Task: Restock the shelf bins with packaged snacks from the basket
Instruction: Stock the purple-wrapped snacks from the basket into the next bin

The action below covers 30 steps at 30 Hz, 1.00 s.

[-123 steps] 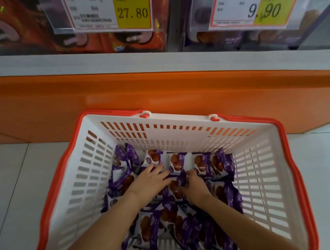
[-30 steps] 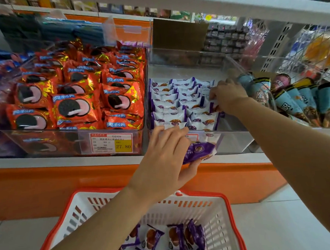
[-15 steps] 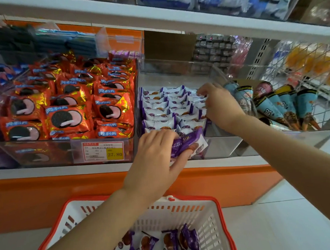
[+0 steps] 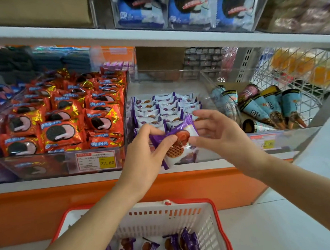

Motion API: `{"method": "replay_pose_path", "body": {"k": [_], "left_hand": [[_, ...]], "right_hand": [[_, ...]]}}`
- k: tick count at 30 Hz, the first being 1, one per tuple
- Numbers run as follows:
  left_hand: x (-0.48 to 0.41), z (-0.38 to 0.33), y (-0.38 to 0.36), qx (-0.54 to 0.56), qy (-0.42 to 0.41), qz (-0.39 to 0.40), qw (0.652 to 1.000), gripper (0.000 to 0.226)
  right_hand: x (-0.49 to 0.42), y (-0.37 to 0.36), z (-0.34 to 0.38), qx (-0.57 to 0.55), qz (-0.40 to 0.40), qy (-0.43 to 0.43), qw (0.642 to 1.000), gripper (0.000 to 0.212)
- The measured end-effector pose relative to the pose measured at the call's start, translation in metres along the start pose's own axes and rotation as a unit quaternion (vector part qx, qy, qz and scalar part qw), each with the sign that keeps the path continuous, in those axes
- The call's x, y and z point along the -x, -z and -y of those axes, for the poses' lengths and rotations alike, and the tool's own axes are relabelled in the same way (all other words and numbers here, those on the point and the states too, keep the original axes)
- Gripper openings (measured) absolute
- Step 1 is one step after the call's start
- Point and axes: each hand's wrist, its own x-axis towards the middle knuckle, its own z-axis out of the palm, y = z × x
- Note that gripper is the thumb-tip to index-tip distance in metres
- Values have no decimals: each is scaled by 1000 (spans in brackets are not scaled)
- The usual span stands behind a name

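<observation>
Nearest, the white slotted plastic basket (image 4: 166, 221) sits low under the shelf, keeping its glossy purple-and-white snack packets (image 4: 148, 249) within easy reach. Above it the left hand (image 4: 145, 160) clamps its fingers on a small bunch of packets (image 4: 178, 143) just in front of the clear bin (image 4: 206, 153). I'd guess they're a ready supply for the right hand (image 4: 225, 138), whose fingers (image 4: 208, 114) hang spread and empty beside them. In the bin, shelved packets (image 4: 159, 107) stand on edge in neat rows. Flanking them are red foil cookie packs (image 4: 63, 119) and wrapped cones (image 4: 265, 107).
</observation>
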Motion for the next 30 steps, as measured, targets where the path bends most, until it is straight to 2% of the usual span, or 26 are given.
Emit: {"method": "replay_pose_path", "body": {"k": [2, 4, 6, 8, 10, 11, 12, 14, 16, 17, 20, 21, 23, 25, 27, 29, 30], "left_hand": [[1, -4, -4, 84, 39, -38, 995, 26], [0, -11, -7, 134, 63, -72, 986, 32], [1, -18, -10, 117, 50, -80, 989, 25], [2, -21, -13, 86, 35, -79, 993, 15], [3, -17, -15, 19, 13, -70, 997, 14], [4, -11, -15, -62, -21, -66, 996, 15], [5, -3, -14, -155, -66, -65, 984, 18], [8, 15, -13, -297, -127, -47, 945, 29], [16, 27, -15, -368, -128, -26, 921, 37], [19, 32, -17, -391, -129, -20, 911, 39], [21, 41, -21, -423, -169, -30, 890, 41], [21, 42, -23, -424, -176, -38, 888, 43], [21, 44, -25, -427, -185, -52, 884, 45], [22, 45, -27, -425, -187, -58, 884, 44], [22, 46, -29, -426, -188, -66, 883, 42], [21, 47, -32, -420, -181, -69, 886, 42], [21, 47, -33, -418, -179, -71, 888, 42]], "right_hand": [[1, 1, 5, -65, 7, -35, 997, 55], [6, -2, 9, -69, 67, -64, 993, 47], [9, -7, 8, -76, 86, -63, 991, 46], [8, -7, 9, -117, 52, -60, 990, 46], [4, -2, 12, -100, 11, -21, 995, 34], [-1, 1, 12, -63, -16, 7, 998, 22], [-6, 5, 13, -15, -51, 33, 998, 10], [-22, 16, 9, 113, -132, 86, 981, 14], [-39, 27, 5, 265, -169, 110, 943, 11], [-47, 31, 4, 359, -169, 117, 911, 23], [-70, 37, -4, 616, -84, 95, 778, 40], [-77, 36, -7, 677, -48, 71, 731, 40], [-89, 31, -13, 742, 3, 38, 669, 39], [-99, 26, -19, 771, 29, 32, 635, 39], [-109, 23, -24, 785, 50, 25, 617, 39], [-117, 23, -29, 779, 55, 15, 625, 37], [-120, 25, -31, 762, 49, 8, 645, 37]]}}
